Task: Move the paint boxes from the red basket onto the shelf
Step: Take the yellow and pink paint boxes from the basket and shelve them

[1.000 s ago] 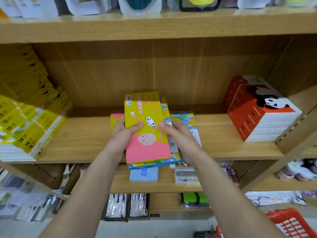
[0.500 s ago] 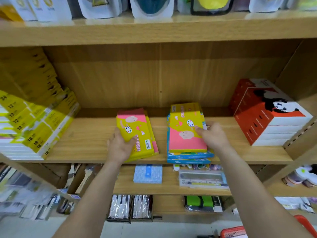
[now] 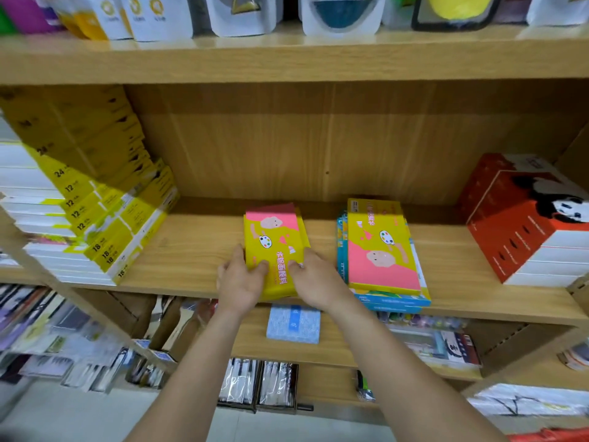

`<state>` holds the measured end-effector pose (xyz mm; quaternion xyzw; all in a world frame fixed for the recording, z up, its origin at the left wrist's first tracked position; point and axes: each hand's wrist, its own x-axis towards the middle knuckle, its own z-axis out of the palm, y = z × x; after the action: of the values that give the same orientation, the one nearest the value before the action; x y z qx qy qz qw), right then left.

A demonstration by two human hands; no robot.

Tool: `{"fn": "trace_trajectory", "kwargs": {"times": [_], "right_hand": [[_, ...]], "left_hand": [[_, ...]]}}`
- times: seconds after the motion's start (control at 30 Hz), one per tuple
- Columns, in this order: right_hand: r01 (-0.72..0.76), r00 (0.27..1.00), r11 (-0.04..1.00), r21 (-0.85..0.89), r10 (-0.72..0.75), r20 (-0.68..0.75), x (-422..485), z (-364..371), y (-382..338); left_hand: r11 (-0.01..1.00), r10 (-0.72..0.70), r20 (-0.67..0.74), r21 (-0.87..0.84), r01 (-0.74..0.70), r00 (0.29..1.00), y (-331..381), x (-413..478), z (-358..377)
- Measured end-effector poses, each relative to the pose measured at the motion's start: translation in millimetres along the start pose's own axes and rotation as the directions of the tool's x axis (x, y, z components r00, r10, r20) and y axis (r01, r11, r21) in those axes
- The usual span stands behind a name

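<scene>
Two small piles of yellow-and-pink paint boxes lie flat on the middle wooden shelf [image 3: 197,260]. My left hand [image 3: 240,280] and my right hand [image 3: 314,280] both grip the near end of the left pile [image 3: 272,247], one at each front corner, thumbs on top. The right pile [image 3: 381,250] lies apart from both hands, a yellow-and-pink box on top of blue ones. A sliver of the red basket [image 3: 548,437] shows at the bottom right edge; its inside is hidden.
A tall slanted stack of yellow-and-white boxes [image 3: 92,218] fills the shelf's left end. A red panda-print box stack [image 3: 529,218] stands at the right end. Bagged goods line the shelf above. A blue pack [image 3: 293,323] and other stationery lie on the lower shelves.
My right hand left the right pile and came across to the left pile, which both hands now hold. A second earlier both hands carried a box in to the shelf.
</scene>
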<state>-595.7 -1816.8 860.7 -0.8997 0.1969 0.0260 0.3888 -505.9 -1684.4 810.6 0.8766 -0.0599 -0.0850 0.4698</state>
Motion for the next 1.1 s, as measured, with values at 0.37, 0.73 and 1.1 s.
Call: {"fn": "trace_trajectory", "kwargs": {"times": [0.37, 0.73, 1.1], "right_hand": [[0.147, 0.98, 0.922, 0.358, -0.087, -0.179, -22.2, 13.7, 20.0], [-0.376, 0.871, 0.926, 0.02, 0.361, -0.332, -26.1, -86.4, 111.2], [-0.154, 0.803, 0.886, 0.437, 0.37, -0.467, -26.4, -109.5, 153.0]], "left_hand": [[0.812, 0.101, -0.017, -0.577, -0.093, 0.995, 5.1, -28.4, -20.1], [0.815, 0.147, -0.037, -0.562, -0.142, 0.988, 26.4, -35.4, -10.4], [0.811, 0.185, -0.007, -0.564, -0.156, 0.983, 66.3, -36.4, 16.2]]}}
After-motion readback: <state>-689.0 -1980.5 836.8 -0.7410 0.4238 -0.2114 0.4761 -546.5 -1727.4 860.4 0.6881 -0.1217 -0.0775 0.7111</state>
